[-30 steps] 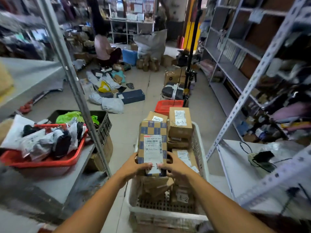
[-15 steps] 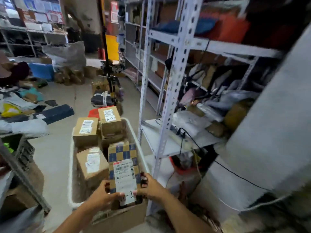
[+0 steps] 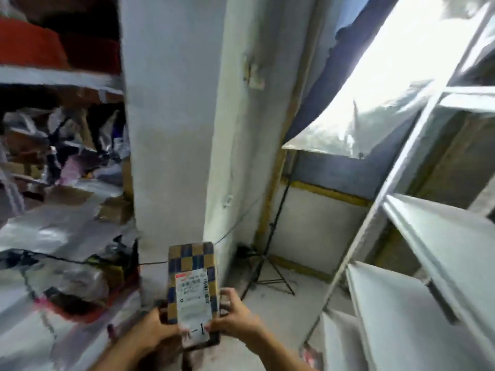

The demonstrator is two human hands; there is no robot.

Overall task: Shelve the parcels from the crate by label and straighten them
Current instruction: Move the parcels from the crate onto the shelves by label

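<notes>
Both hands held one parcel upright in front of the person, low in the view and clear of any shelf. It was a tall, narrow cardboard box, printed all over in a checkerboard of dark blue and tan squares, its edges crisp and its top face flat. A white paper shipping label covered most of the facing side, with a red strip along the top, a barcode beneath it, and a handwritten dark mark near the bottom edge; the smaller print was too blurred to read.

The left hand gripped the box's lower left edge, fingers curled behind it and thumb across the front. The right hand clamped the lower right edge the same way, fingers wrapped round the side. So each grip was closed on the parcel.

Behind the parcel rose a broad plastered pillar, off-white and rough, with a thin cable running across its base. To the right stood a metal shelving unit with pale, smooth, flat boards and a slotted grey upright. A black tripod stood on the concrete floor in the corner, beside a wall with a yellow band. On the left, shelves held a crumple of glossy grey plastic mailer bags, smeared by motion blur, with red fabric shapes above.
</notes>
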